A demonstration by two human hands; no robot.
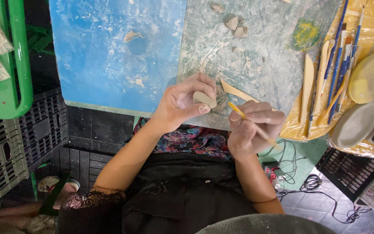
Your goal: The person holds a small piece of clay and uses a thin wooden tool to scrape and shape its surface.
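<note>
Beside the brushes point(340, 60) (blue-handled) — wooden tools point(309, 86), clay scraps point(234, 24).

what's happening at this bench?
A person is working clay by hand. The left hand pinches a small beige clay piece over the smeared grey work board. The right hand holds a thin yellow stick tool, its tip pointed at the clay piece. A wooden modelling tool lies just behind. Brushes and wooden tools rest on yellow plastic at the right.

Just 1 cam, head-mounted, looking straight down at the blue board point(113, 52), pretty close, lap right below it.
</note>
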